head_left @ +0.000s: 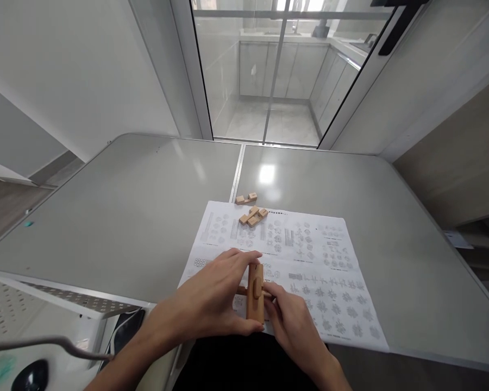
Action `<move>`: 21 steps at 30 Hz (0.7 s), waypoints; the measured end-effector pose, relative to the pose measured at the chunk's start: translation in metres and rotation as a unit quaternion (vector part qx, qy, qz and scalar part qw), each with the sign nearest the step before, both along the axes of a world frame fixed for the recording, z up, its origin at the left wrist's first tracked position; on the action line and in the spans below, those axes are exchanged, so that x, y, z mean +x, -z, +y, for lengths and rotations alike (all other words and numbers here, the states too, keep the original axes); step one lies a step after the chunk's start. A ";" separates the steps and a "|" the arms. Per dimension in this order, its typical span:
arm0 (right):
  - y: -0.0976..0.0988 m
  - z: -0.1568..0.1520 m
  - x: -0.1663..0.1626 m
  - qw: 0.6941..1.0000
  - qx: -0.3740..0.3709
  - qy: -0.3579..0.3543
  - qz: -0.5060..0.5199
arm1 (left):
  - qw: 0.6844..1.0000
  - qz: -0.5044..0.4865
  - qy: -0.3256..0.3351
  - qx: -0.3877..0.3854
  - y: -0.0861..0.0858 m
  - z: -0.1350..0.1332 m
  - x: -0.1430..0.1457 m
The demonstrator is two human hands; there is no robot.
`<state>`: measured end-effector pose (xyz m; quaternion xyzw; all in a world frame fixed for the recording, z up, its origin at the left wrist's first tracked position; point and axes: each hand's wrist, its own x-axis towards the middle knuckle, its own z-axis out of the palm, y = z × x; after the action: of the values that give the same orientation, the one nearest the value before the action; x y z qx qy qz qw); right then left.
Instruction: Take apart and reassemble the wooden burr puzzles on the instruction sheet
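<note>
And here we are, the wooden block assembly [254, 310] right at the centre of the action, over the printed sheet [330, 255], at about eight o'clock from the paper's middle! The left hand [214, 293] comes in from eight o'clock and clamps it end to end, thumb at the near end, fingers at the far one. Over at four o'clock, the right hand [295, 320] has its fingertips closed on the short bar [268, 294] jutting from the three o'clock side. Whether the assembly touches the paper, I cannot tell. Look up to twelve: a cluster of loose wooden pieces [254, 216] sits on the sheet, and at eleven from those, a notched block [246, 200] lies on the grey table [167, 217], just beyond the paper's edge
</note>
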<state>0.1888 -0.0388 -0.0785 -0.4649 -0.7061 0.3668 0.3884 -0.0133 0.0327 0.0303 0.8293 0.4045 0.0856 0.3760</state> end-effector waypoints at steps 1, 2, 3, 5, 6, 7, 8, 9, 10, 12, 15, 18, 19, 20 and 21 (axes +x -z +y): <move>0.001 0.000 0.000 1.000 0.000 0.004 0.000 | 1.000 -0.002 0.000 -0.009 0.002 0.000 -0.001; 0.002 0.000 0.000 1.000 0.004 0.008 -0.001 | 1.000 -0.006 -0.005 -0.017 0.004 0.000 -0.002; 0.002 -0.001 0.000 1.000 0.010 0.011 -0.003 | 1.000 -0.010 -0.011 -0.025 0.006 -0.001 -0.004; 0.004 -0.001 0.000 1.000 0.021 0.011 -0.009 | 0.999 -0.016 -0.017 -0.034 0.010 -0.001 -0.008; 0.004 -0.001 0.000 1.000 0.023 0.009 -0.012 | 0.999 -0.020 -0.017 -0.036 0.012 -0.001 -0.010; 0.004 -0.001 0.000 1.000 0.023 0.008 -0.015 | 0.999 -0.024 -0.017 -0.036 0.013 -0.001 -0.012; 0.005 -0.002 0.000 1.000 0.023 0.008 -0.017 | 0.999 -0.029 -0.016 -0.035 0.015 -0.001 -0.014; 0.005 -0.002 0.000 1.000 0.022 0.008 -0.020 | 0.999 -0.036 -0.017 -0.031 0.016 -0.001 -0.016; 0.005 -0.002 0.000 0.999 0.023 0.007 -0.022 | 0.999 -0.041 -0.020 -0.028 0.018 -0.001 -0.017; 0.005 -0.002 0.000 0.999 0.029 0.006 -0.026 | 0.998 -0.048 -0.026 -0.023 0.021 -0.002 -0.019; 0.005 -0.002 0.000 0.999 0.037 0.008 -0.031 | 0.998 -0.047 -0.030 -0.024 0.027 -0.003 -0.019; 0.006 -0.001 0.001 0.999 0.029 0.013 -0.029 | 0.998 -0.047 -0.026 -0.035 0.032 -0.005 -0.018; 0.007 -0.001 0.001 0.999 0.025 0.015 -0.026 | 0.998 -0.047 -0.025 -0.037 0.034 -0.006 -0.017; 0.007 -0.001 0.002 0.999 0.020 0.016 -0.025 | 0.998 -0.046 -0.024 -0.038 0.035 -0.006 -0.017; 0.008 -0.002 0.002 0.999 0.015 0.017 -0.023 | 0.998 -0.044 -0.022 -0.037 0.035 -0.006 -0.017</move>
<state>0.1909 -0.0405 -0.0864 -0.4791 -0.7122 0.3384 0.3858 -0.0299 0.0266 -0.0052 0.8009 0.4084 0.1155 0.4224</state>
